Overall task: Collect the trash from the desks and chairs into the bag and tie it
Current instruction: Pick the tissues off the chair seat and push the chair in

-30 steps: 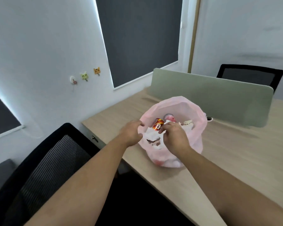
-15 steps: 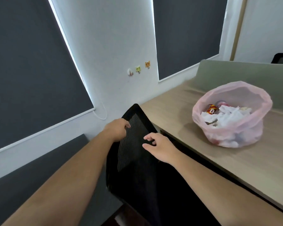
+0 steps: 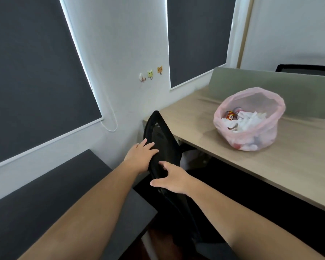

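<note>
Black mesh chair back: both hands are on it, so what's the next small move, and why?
Probably swing the black mesh chair back away from the light wooden desk. The left hand and right hand rest on it, its seat is hidden, and the open pink plastic bag waits untied.

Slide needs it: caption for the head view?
Both hands on black chair back; open pink trash bag on desk.
</note>
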{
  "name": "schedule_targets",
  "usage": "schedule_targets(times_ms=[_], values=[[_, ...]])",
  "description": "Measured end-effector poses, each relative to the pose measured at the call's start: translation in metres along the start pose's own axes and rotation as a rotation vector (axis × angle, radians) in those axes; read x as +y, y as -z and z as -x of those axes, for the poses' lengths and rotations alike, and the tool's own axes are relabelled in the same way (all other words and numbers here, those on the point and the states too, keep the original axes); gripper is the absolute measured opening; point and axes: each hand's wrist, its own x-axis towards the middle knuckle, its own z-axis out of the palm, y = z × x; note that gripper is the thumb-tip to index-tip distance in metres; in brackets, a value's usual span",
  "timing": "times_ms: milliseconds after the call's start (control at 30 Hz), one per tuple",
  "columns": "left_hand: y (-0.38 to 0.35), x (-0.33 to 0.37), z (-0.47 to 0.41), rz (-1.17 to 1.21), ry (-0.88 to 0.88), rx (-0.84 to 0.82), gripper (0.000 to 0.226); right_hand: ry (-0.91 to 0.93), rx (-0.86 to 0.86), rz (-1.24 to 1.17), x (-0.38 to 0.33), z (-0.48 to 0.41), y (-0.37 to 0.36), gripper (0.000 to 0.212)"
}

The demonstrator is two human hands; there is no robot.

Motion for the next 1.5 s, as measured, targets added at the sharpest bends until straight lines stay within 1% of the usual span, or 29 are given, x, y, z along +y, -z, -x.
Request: schedule_targets(times_ms=[133, 200, 233, 300, 367, 433, 500, 600, 800, 967, 1033, 1133, 1267, 1400, 1500], values=[[-0.001, 0.019, -0.004, -0.040, -0.065, 0.037, 0.061, -0.050, -0.010, -0.016, 0.010, 0.018, 0.015, 0.075], [-0.001, 0.031, -0.006, -0.012, -0.096, 0.051, 0.056, -0.090, -0.031, -0.005, 0.012, 0.025, 0.024, 0.070], [0.000, 0.039, -0.008, 0.016, -0.109, 0.063, 0.052, -0.105, -0.029, 0.011, 0.013, 0.027, 0.028, 0.063], [0.003, 0.056, -0.012, 0.071, -0.122, 0.083, 0.045, -0.113, 0.019, 0.136, 0.011, 0.027, 0.036, 0.044], [0.005, 0.074, -0.016, 0.107, -0.131, 0.074, 0.043, -0.135, 0.065, 0.281, 0.014, 0.028, 0.043, 0.033], [0.008, 0.089, -0.021, 0.126, -0.152, 0.072, 0.045, -0.178, 0.094, 0.393, 0.026, 0.032, 0.050, 0.034], [0.012, 0.100, -0.030, 0.135, -0.193, 0.080, 0.054, -0.227, 0.126, 0.436, 0.044, 0.037, 0.058, 0.038], [0.016, 0.106, -0.048, 0.133, -0.248, 0.127, 0.056, -0.267, 0.182, 0.416, 0.065, 0.046, 0.077, 0.040], [0.026, 0.133, -0.085, 0.049, -0.241, 0.125, 0.052, -0.326, 0.250, 0.337, 0.100, 0.059, 0.122, 0.043], [0.032, 0.164, -0.108, 0.162, -0.236, 0.158, 0.051, -0.430, 0.303, 0.388, 0.130, 0.056, 0.162, 0.057], [0.036, 0.176, -0.112, 0.227, -0.255, 0.172, 0.052, -0.456, 0.295, 0.410, 0.141, 0.059, 0.178, 0.059], [0.039, 0.197, -0.120, 0.327, -0.312, 0.195, 0.054, -0.494, 0.292, 0.395, 0.160, 0.067, 0.205, 0.052], [0.042, 0.225, -0.124, 0.355, -0.377, 0.243, 0.059, -0.532, 0.336, 0.412, 0.179, 0.077, 0.233, 0.040], [0.044, 0.242, -0.131, 0.382, -0.412, 0.238, 0.059, -0.547, 0.375, 0.418, 0.191, 0.082, 0.249, 0.050], [0.047, 0.246, -0.135, 0.361, -0.432, 0.234, 0.060, -0.533, 0.378, 0.425, 0.197, 0.082, 0.255, 0.041]])
